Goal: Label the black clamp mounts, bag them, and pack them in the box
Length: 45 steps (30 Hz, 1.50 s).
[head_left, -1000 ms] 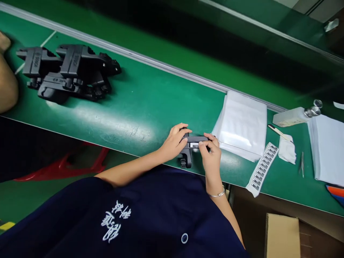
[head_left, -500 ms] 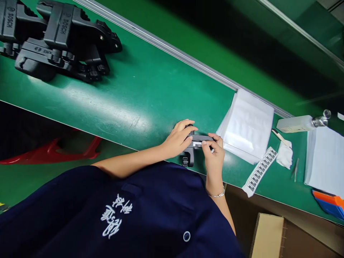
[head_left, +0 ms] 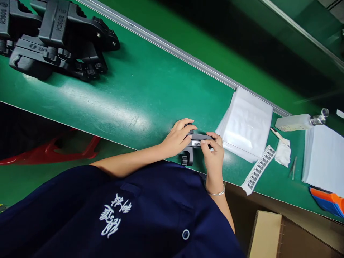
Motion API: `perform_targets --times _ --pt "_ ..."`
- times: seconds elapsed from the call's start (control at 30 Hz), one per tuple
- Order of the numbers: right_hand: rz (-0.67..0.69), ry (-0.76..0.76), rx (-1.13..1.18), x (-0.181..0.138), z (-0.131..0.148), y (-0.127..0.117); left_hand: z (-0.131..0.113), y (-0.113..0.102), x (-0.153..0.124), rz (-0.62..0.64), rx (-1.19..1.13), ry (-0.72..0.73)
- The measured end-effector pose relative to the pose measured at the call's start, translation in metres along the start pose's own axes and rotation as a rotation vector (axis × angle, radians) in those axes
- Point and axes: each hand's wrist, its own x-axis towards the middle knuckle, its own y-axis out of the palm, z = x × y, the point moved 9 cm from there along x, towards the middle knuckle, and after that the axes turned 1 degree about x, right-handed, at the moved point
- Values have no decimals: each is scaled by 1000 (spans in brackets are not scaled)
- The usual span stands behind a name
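Note:
A small black plastic part (head_left: 191, 148) lies at the near edge of the green conveyor belt (head_left: 139, 93). My left hand (head_left: 177, 138) is curled round its left end and holds it. My right hand (head_left: 213, 154) pinches the part's right end, thumb and fingertips pressing on a small white label on its top. A strip of printed labels (head_left: 258, 169) lies just right of my right hand. A stack of clear plastic bags (head_left: 247, 123) sits behind that hand.
A pile of black plastic housings (head_left: 56, 37) sits at the far left of the belt. At the right are a clear bottle (head_left: 298, 122), a white cloth (head_left: 282, 153), tweezers (head_left: 292, 167), a stack of white sheets (head_left: 324, 157) and an orange-blue tool (head_left: 329, 200). A cardboard box (head_left: 268, 233) stands below the belt.
My view shifted so the pile of housings slid up and left, and another person's arm left the frame. My hands stay on the black part, right fingers still pressing the label.

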Motion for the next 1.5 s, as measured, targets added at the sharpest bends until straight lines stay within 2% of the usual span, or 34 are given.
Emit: perform_targets --times 0.27,0.43,1.5 --pt "-45 50 168 2 -10 -4 0 0 0 1 5 8" --pt "-19 20 68 1 -6 -2 -1 -1 1 -5 8 11" --pt "0 -33 -8 2 2 -1 0 0 1 -26 34 33"
